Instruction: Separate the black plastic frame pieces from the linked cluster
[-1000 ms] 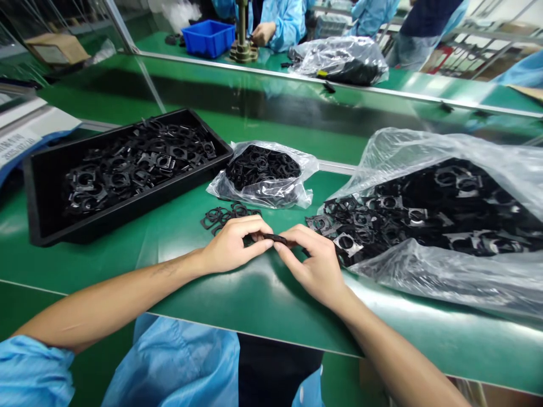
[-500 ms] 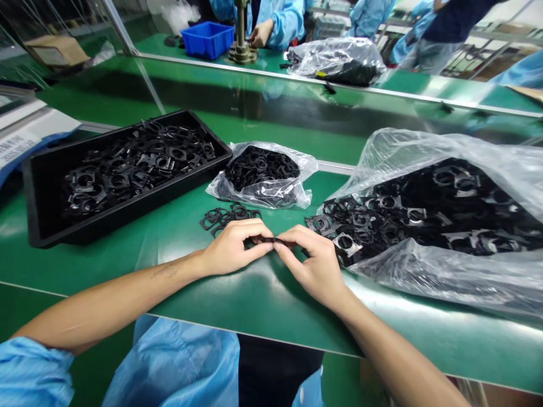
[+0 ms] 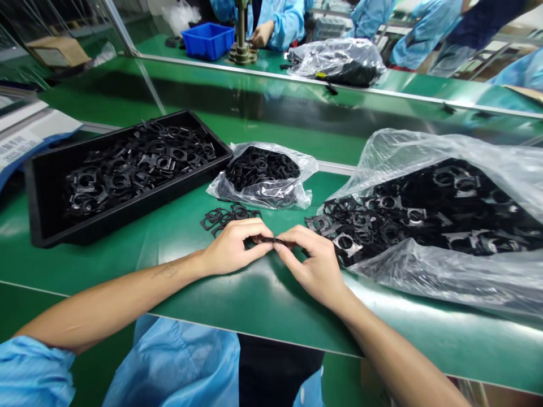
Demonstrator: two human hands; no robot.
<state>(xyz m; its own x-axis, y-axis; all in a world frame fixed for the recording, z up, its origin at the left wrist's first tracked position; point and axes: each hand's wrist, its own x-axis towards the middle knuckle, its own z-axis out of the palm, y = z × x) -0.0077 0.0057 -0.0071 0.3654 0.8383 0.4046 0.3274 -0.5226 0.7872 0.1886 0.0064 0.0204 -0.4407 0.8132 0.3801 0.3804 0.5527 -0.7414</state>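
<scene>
My left hand (image 3: pixel 234 246) and my right hand (image 3: pixel 314 264) meet over the green table (image 3: pixel 254 294), both pinching one small flat black plastic part (image 3: pixel 272 240) between their fingertips. Several thin black ring-shaped pieces (image 3: pixel 224 216) lie loose just beyond my left hand. To the right, an open clear bag (image 3: pixel 441 265) spills black square frames with round holes (image 3: pixel 348 223) close to my right hand. A smaller clear bag of black rings (image 3: pixel 263 175) lies behind the hands.
A black tray (image 3: pixel 42 220) full of black frames stands at the left. Across the far green bench, people in blue coats work by a blue bin (image 3: pixel 207 38), a metal press (image 3: pixel 242 48) and another plastic bag (image 3: pixel 337 59). White papers (image 3: pixel 29 130) lie far left.
Both hands stay in place on the black part, with only slight finger movement. People at the far bench have shifted a little.
</scene>
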